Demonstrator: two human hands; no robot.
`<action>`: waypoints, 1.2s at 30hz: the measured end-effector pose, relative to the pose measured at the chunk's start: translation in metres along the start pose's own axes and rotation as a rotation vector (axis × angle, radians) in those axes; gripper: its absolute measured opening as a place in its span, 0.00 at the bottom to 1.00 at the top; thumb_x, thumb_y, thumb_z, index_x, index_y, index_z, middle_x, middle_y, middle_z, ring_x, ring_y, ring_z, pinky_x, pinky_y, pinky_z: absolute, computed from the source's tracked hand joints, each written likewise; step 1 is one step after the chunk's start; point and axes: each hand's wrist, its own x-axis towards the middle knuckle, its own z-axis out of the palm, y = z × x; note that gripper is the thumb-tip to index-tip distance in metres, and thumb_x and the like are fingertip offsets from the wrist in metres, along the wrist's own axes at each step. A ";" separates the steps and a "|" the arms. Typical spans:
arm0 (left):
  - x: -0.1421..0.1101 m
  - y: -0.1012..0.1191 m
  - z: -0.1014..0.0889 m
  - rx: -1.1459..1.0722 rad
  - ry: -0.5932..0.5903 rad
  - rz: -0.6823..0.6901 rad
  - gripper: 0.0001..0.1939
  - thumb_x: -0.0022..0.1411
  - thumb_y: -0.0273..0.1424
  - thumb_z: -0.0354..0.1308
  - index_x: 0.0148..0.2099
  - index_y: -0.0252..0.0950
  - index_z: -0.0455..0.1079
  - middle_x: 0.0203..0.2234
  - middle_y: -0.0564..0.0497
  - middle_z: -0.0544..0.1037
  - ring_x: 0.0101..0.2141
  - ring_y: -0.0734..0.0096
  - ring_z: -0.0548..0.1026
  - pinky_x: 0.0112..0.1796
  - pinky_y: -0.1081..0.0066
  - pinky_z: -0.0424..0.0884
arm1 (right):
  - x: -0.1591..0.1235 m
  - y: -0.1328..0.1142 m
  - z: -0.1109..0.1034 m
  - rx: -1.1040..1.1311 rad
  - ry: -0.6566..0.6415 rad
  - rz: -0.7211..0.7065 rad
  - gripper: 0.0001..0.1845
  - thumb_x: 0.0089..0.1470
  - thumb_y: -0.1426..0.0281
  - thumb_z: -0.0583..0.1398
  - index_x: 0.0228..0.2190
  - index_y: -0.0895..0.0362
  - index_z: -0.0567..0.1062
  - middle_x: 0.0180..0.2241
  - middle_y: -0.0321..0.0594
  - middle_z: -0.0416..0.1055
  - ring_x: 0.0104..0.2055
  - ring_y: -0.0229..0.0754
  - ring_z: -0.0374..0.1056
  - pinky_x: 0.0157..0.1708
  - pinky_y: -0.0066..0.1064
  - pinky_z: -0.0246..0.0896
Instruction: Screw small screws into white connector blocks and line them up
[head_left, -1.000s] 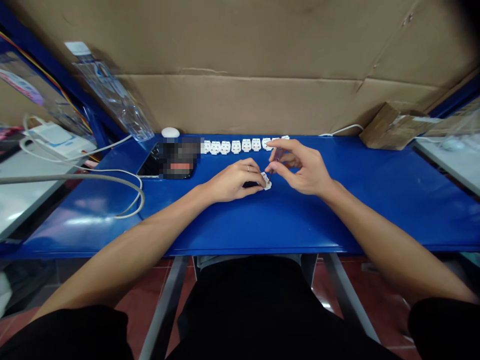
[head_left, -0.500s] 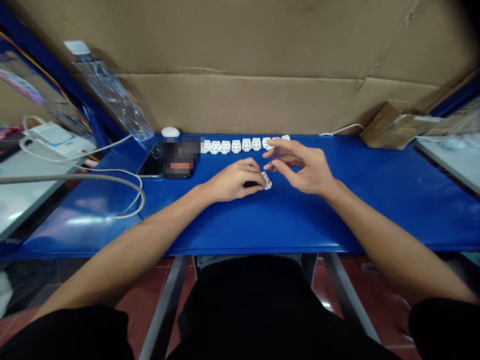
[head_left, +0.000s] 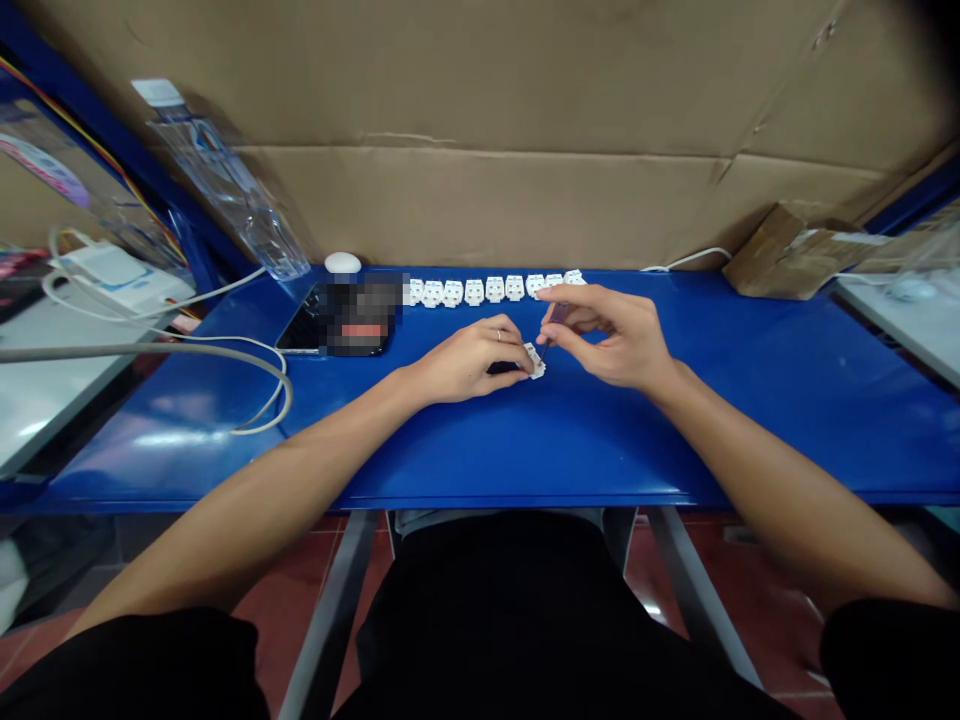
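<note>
My left hand [head_left: 480, 360], with a ring on one finger, is closed on a small white plastic part [head_left: 537, 364] and holds it against the blue tabletop. Pinched between the thumb and fingers of my right hand [head_left: 622, 338] is a small screwdriver [head_left: 556, 318] with a purplish handle. Its thin dark shaft points down at the white part; the exact contact of the tip is too small to make out. Behind my hands, several similar white plastic parts [head_left: 474, 292] stand in a row, the rightmost ones close to my right fingers.
A phone [head_left: 300, 325], partly blurred out, lies left of my hands beside a white rounded object [head_left: 343, 263]. A plastic bottle [head_left: 225, 185] leans at the back left. Cables [head_left: 281, 385] loop over the left side. A cardboard box [head_left: 776, 255] sits back right, before a cardboard wall [head_left: 480, 200].
My right fingers have shifted their grip on the screwdriver, now pinching closer together and slightly to the right. My left hand stays on the white part. The whole view has shifted slightly.
</note>
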 end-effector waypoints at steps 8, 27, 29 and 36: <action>-0.001 -0.001 0.000 0.002 0.005 0.000 0.10 0.76 0.27 0.68 0.55 0.44 0.86 0.47 0.47 0.89 0.53 0.57 0.79 0.57 0.56 0.78 | -0.001 0.001 -0.001 0.048 -0.064 0.031 0.23 0.74 0.63 0.65 0.67 0.41 0.79 0.52 0.36 0.86 0.43 0.43 0.87 0.45 0.36 0.89; -0.001 -0.002 -0.001 0.027 0.002 0.026 0.08 0.77 0.27 0.68 0.54 0.42 0.85 0.47 0.48 0.88 0.54 0.57 0.79 0.58 0.56 0.79 | -0.002 -0.002 0.002 -0.034 -0.064 -0.106 0.26 0.72 0.71 0.65 0.67 0.45 0.79 0.57 0.36 0.87 0.47 0.40 0.87 0.48 0.29 0.87; -0.001 -0.001 -0.001 0.032 -0.004 0.036 0.08 0.78 0.27 0.67 0.54 0.41 0.85 0.47 0.47 0.88 0.54 0.57 0.79 0.59 0.55 0.78 | -0.002 -0.003 0.002 -0.060 -0.051 -0.134 0.25 0.71 0.71 0.66 0.66 0.45 0.80 0.56 0.35 0.87 0.46 0.39 0.87 0.49 0.29 0.87; -0.002 -0.001 -0.001 0.048 0.001 0.035 0.09 0.77 0.26 0.67 0.54 0.41 0.85 0.47 0.46 0.88 0.54 0.56 0.80 0.58 0.54 0.80 | -0.002 -0.003 0.002 -0.094 -0.096 -0.179 0.28 0.71 0.73 0.65 0.69 0.46 0.77 0.59 0.35 0.86 0.47 0.38 0.86 0.50 0.30 0.87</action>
